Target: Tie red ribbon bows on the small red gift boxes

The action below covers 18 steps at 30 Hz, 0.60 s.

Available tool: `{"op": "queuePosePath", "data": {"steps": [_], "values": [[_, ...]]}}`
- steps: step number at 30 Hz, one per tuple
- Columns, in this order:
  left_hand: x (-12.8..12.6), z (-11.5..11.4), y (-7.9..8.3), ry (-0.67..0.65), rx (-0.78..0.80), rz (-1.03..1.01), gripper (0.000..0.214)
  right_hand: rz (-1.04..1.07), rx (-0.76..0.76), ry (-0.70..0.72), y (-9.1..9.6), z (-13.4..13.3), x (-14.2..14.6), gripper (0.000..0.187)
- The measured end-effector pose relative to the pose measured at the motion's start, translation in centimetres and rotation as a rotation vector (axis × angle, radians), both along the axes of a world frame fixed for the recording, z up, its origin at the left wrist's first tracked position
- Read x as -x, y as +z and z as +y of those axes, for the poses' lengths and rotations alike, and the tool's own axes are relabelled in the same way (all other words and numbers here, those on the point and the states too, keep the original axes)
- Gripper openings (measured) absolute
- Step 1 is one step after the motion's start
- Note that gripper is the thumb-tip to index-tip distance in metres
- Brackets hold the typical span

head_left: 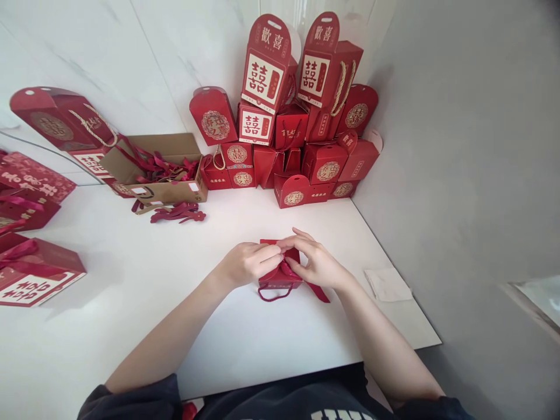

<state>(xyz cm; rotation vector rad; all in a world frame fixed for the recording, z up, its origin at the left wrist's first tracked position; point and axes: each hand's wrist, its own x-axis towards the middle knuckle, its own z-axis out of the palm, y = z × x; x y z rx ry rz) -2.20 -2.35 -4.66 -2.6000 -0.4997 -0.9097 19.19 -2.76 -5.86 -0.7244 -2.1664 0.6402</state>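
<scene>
A small red gift box (280, 279) with a dark red cord handle stands on the white table in front of me. Over its top, both hands meet at a red ribbon (318, 293), one end of which trails off to the right of the box. My left hand (254, 261) is closed, its thumb and fingertips pinching the ribbon at the left. From the right, my right hand (317, 259) grips the ribbon between thumb and index finger, with its other fingers raised. My fingers partly cover the box top and the ribbon's middle.
Behind, a cardboard box (175, 191) holds several red ribbons, and more ribbons (178, 213) lie before it. Stacked red gift boxes (258, 125) stand against the wall. Another ribboned gift box (41, 271) sits at left. A white tissue (387, 284) lies near the right table edge.
</scene>
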Motion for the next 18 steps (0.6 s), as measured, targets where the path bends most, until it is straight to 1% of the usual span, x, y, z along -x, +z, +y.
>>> {"op": "queuePosePath", "data": {"steps": [2,4,6,8,10,11,13,15,18], "values": [[0.08,0.09,-0.12,-0.004,0.053,-0.007,0.011,0.009,-0.012,-0.021,0.01,0.02,-0.13,0.03],[0.15,0.15,-0.23,-0.013,0.114,-0.015,0.012,0.04,-0.04,-0.086,0.08,0.02,-0.28,0.026],[0.19,0.17,-0.26,-0.024,0.148,-0.024,0.012,0.064,-0.03,-0.121,0.19,-0.01,-0.39,0.028],[0.17,0.15,-0.21,-0.024,0.138,-0.014,0.013,0.053,0.012,-0.082,0.28,-0.06,-0.4,0.034],[0.13,0.1,-0.08,-0.01,0.103,0.008,0.013,0.026,0.042,-0.029,0.29,-0.1,-0.37,0.035],[0.11,0.07,-0.01,-0.001,0.08,0.017,0.013,0.025,0.044,-0.027,0.27,-0.11,-0.37,0.033],[0.06,0.02,0.15,0.016,0.051,0.029,0.013,0.06,0.039,-0.078,0.18,-0.1,-0.44,0.027],[0.02,-0.02,0.28,0.029,0.031,0.033,0.014,0.097,0.053,-0.122,0.1,-0.07,-0.58,0.027],[-0.02,-0.07,0.37,0.036,0.0,0.033,0.014,0.068,0.097,-0.072,0.0,-0.04,-0.73,0.034]]}}
